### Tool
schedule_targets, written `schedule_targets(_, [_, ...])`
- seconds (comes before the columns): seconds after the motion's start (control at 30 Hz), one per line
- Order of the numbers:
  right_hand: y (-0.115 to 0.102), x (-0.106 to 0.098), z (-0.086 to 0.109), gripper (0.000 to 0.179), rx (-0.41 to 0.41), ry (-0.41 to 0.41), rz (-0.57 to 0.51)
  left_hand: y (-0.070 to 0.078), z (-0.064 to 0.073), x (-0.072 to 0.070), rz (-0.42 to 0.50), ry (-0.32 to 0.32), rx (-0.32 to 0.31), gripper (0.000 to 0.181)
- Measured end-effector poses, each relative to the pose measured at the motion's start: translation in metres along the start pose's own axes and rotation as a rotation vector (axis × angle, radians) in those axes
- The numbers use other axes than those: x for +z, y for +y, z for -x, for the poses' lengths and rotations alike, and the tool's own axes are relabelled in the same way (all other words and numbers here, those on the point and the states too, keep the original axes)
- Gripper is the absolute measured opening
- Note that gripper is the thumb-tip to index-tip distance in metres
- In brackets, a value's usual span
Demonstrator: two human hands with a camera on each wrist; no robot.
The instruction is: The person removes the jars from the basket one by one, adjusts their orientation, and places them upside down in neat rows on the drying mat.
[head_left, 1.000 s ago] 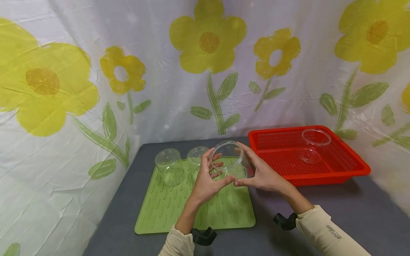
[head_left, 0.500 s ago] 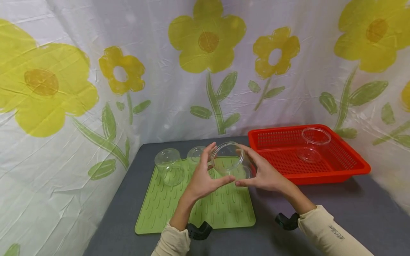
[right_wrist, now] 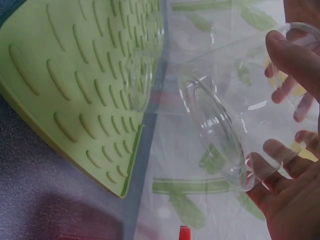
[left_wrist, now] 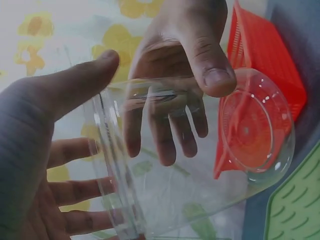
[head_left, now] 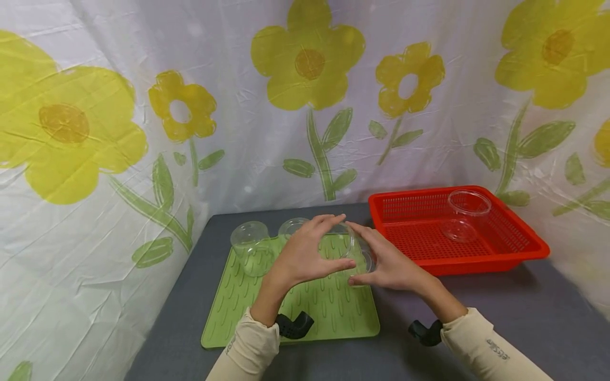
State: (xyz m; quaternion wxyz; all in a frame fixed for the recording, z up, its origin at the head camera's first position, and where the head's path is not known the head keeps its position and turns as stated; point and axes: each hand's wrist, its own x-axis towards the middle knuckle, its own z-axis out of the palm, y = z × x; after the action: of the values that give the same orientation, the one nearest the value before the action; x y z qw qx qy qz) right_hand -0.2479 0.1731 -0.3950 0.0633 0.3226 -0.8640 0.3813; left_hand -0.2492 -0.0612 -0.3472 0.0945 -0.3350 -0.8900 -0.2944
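The left hand (head_left: 305,254) and right hand (head_left: 388,262) are both clamped on a clear, cylindrical plastic jar (right_wrist: 252,107), fingers and thumbs curved around it. The left grip spans the rim and the right grip the body. Half a second ago the round mouth faced the head camera; now it turns leftward, partly covered by the left hand. Beyond, two similar clear jars (head_left: 252,248) stand unmoved on the green ridged mat (head_left: 229,317), left of the red plastic basket (head_left: 457,264) holding another.

Curtained work space, flowered sheeting (head_left: 243,153) behind and beside grey table (head_left: 171,333)
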Motion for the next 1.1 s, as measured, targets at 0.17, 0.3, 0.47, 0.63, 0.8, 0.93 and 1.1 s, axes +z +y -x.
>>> schedule_targets(0.17, [-0.002, 0.001, 0.000, 0.115, -0.012, -0.006, 0.005, 0.001, 0.000, 0.000, -0.010, -0.003, 0.003, 0.080])
schedule_targets(0.3, [-0.002, 0.002, 0.002, 0.115, -0.019, 0.000, 0.020, -0.003, 0.003, 0.001, 0.022, 0.008, -0.004, 0.078])
schedule_targets(0.47, [-0.001, 0.000, 0.006, 0.115, -0.022, 0.038, 0.004, -0.011, 0.008, 0.002, 0.114, 0.042, -0.006, 0.077])
schedule_targets(0.63, [0.002, -0.005, 0.010, 0.116, -0.024, 0.054, -0.064, -0.020, 0.015, 0.004, 0.207, 0.088, 0.003, 0.073])
schedule_targets(0.8, [0.006, -0.005, 0.014, 0.113, -0.028, 0.048, -0.087, -0.028, 0.019, 0.006, 0.298, 0.130, 0.025, 0.068])
schedule_targets(0.93, [0.007, -0.003, 0.015, 0.107, -0.018, 0.048, -0.150, -0.032, 0.023, 0.006, 0.384, 0.140, 0.036, 0.066])
schedule_targets(1.1, [0.007, -0.002, 0.016, 0.100, -0.023, 0.058, -0.181, -0.035, 0.025, 0.007, 0.449, 0.129, 0.034, 0.066])
